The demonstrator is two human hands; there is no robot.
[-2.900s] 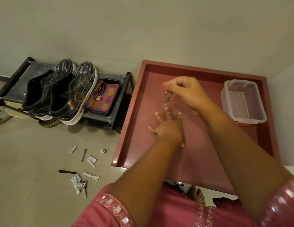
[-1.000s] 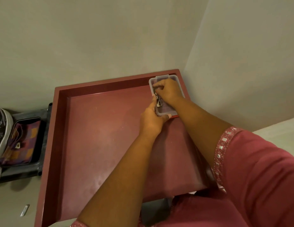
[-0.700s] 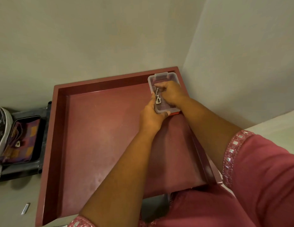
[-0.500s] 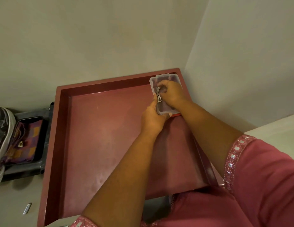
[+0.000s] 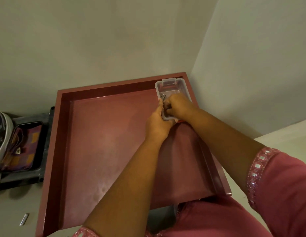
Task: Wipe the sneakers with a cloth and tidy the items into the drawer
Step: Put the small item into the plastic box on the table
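Both hands: left (image 5: 157, 124) grips clear box (image 5: 172, 86); right (image 5: 178, 106) pinches metal clip (image 5: 163, 97).

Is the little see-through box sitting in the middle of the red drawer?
No, the clear box sits in the far right corner of the red drawer, against its walls.

Lighting: dim, warm, diffuse. Shadows: soft, beneath the forearms on the dark red wooden drawer (image 5: 101, 142). Edges: wide-angle bending, slight softness.
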